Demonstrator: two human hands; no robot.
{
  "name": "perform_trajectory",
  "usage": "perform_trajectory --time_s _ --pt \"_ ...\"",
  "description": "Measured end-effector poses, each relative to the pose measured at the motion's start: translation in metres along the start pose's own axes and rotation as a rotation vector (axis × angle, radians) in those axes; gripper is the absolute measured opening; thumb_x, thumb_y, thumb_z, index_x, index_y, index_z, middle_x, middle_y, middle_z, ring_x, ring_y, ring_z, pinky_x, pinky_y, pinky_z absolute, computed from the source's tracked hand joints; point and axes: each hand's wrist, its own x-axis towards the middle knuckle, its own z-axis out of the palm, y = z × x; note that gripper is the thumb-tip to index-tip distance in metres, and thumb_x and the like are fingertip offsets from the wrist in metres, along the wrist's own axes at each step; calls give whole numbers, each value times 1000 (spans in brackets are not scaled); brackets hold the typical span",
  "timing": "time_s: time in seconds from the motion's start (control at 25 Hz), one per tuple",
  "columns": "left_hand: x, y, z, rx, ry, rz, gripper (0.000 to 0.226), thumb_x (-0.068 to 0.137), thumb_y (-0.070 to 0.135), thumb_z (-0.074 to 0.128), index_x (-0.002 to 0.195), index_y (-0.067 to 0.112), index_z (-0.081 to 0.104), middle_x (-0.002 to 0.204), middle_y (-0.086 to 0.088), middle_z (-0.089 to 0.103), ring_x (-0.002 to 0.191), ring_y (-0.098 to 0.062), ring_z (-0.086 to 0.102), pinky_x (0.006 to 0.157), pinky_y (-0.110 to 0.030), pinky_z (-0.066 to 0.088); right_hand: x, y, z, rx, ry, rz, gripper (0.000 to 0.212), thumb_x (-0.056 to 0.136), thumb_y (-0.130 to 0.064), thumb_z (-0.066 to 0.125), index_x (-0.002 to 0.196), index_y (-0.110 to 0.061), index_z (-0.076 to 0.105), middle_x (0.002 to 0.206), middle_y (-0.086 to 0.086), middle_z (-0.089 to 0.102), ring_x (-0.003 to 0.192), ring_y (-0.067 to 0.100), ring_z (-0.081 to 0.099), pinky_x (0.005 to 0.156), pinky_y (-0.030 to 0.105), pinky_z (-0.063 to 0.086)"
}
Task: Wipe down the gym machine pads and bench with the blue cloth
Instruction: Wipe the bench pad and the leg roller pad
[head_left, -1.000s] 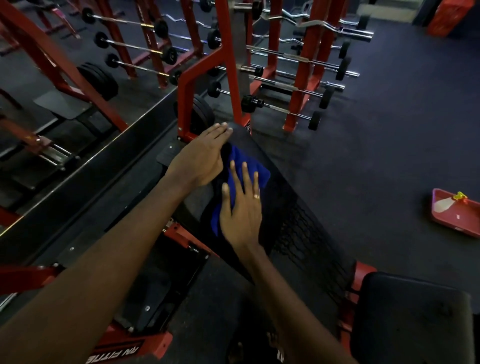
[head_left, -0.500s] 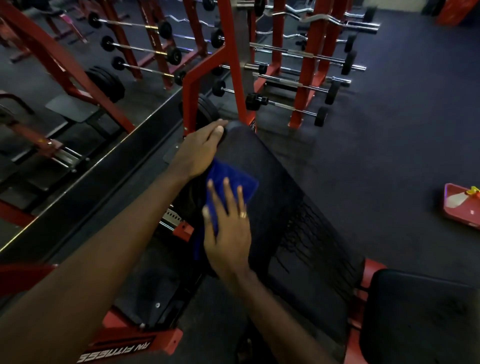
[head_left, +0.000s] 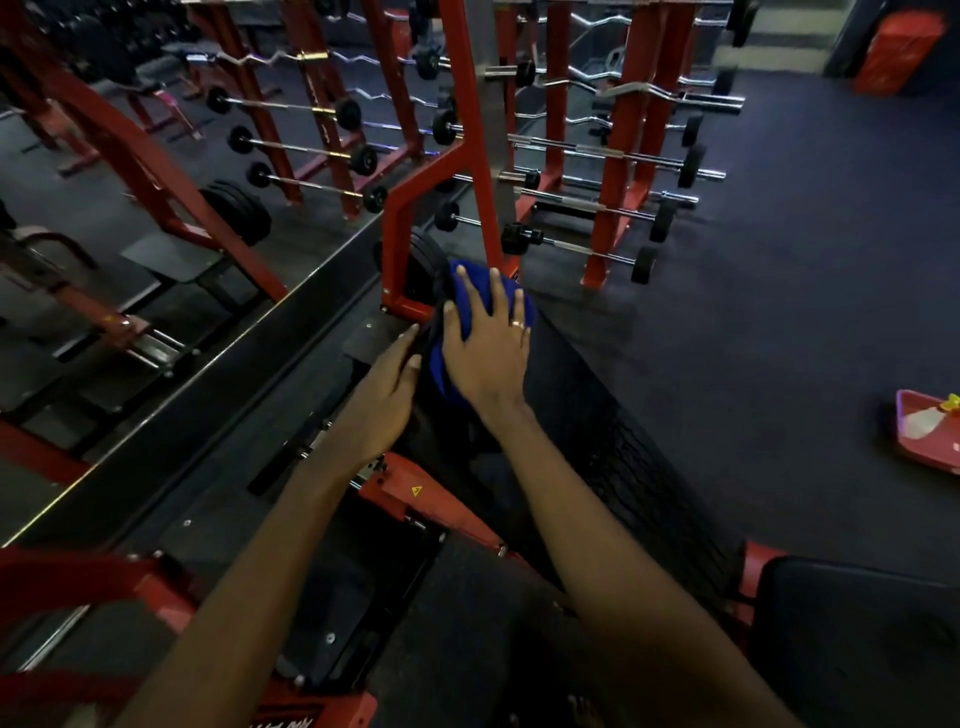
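- One upward stroke is what has changed: the crumpled blue cloth was midway up the long, cracked black vinyl backrest pad a moment ago and now sits at its top end, by the left corner.
- The right hand lies flat on the cloth with its fingers spread, pressing it into the pad rather than gripping it.
- The left hand has dropped from the pad's top edge to its left side. Its fingers are straight and hold nothing, and it seems to steady the pad.
- The upper stretch looks covered. The cracked lower half and the square black seat pad probably still need wiping.
- Just past the cloth stand a red steel upright and a black weight plate, so the stroke has little room left before the knuckles meet metal.
- Behind them is a red rack of chrome barbells.
- Well off to the right, on the dark rubber floor, lies a pink tray holding what may be a spray bottle.
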Motion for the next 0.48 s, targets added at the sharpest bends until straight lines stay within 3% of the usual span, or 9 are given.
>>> perform_trajectory --time_s 0.16,0.36,0.48 --pt "4 -11 7 376 110 197 59 103 40 23 155 14 27 161 -12 27 147 -24 27 120 -34 24 -25 19 2 62 64 -87 51 104 -43 35 155 -38 30 167 -1 17 155 30 3 121 56 21" --pt "1 -13 13 537 157 318 56 102 37 29 155 18 29 160 -11 27 145 -28 31 115 -42 35 -133 67 3 87 34 -33 52 107 -40 34 157 -39 22 167 -14 4 155 14 -6 125 45 17" --pt "1 -17 12 600 162 390 54 101 36 37 152 18 36 160 -11 28 143 -30 32 114 -40 33 -116 71 6 101 55 42 52 106 -47 30 157 -41 22 168 -13 6 155 16 -6 123 49 21"
